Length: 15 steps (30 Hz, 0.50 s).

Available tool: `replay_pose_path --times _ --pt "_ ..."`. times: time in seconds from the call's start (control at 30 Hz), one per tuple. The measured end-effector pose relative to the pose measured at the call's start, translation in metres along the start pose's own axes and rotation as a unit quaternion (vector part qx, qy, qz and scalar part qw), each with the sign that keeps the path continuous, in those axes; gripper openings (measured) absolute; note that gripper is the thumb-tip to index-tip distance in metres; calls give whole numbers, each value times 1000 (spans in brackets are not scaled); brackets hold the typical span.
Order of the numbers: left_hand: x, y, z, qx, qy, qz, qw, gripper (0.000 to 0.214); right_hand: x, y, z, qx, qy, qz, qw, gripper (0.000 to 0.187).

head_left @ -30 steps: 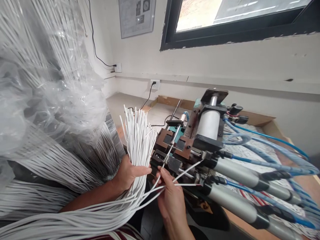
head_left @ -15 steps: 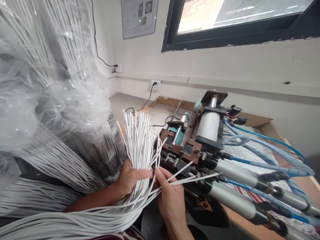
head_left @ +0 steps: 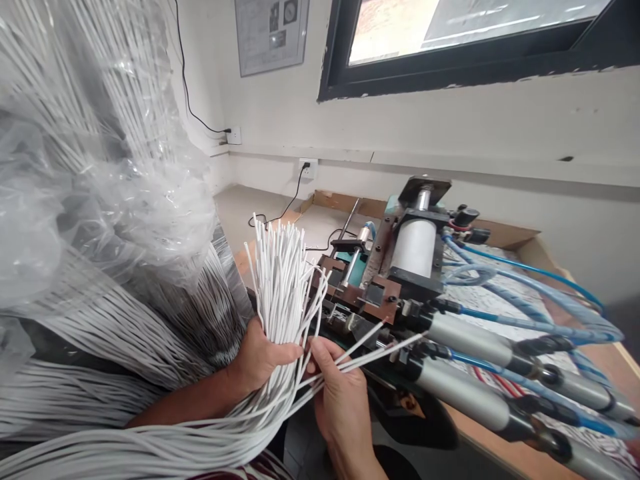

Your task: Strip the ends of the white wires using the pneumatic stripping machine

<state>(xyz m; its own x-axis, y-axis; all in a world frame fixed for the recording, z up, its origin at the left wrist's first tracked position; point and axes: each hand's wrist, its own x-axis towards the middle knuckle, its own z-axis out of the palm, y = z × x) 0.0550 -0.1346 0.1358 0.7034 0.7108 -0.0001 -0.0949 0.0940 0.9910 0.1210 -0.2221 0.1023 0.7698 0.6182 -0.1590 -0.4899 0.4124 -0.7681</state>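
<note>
A thick bundle of white wires (head_left: 283, 287) stands upright in my left hand (head_left: 260, 357), whose fingers and thumb wrap round it. Close beside it, my right hand (head_left: 340, 387) pinches a few separate white wires (head_left: 370, 357) that stick out to the right between its fingers. Their tips reach in front of a pneumatic machine (head_left: 383, 293) with cylinders and brown plates. Below both hands the wires bend and run off to the lower left. The tips of my right fingers are partly hidden behind the wires.
Large wire bundles (head_left: 125, 307) wrapped in clear plastic (head_left: 165, 207) fill the left side. Blue air hoses (head_left: 525, 267) and grey cylinders (head_left: 470, 387) spread to the right over a wooden-edged bench (head_left: 480, 433). A black cord runs to a wall socket (head_left: 308, 168) behind.
The view has shifted slightly. The bundle and the pinched wires sit a little differently against the machine, and both hands keep their hold.
</note>
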Motion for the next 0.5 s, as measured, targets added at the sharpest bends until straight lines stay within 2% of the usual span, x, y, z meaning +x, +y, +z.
replay_pose_path --times 0.13,0.27,0.5 --pt "4 0 -6 -18 22 13 1000 20 -3 3 -8 -3 35 -20 999 28" --pt "7 3 -9 -19 39 18 999 16 -7 6 -13 43 85 -10 995 30" --pt "11 9 -4 -6 34 30 999 17 5 2 -6 97 104 14 990 30"
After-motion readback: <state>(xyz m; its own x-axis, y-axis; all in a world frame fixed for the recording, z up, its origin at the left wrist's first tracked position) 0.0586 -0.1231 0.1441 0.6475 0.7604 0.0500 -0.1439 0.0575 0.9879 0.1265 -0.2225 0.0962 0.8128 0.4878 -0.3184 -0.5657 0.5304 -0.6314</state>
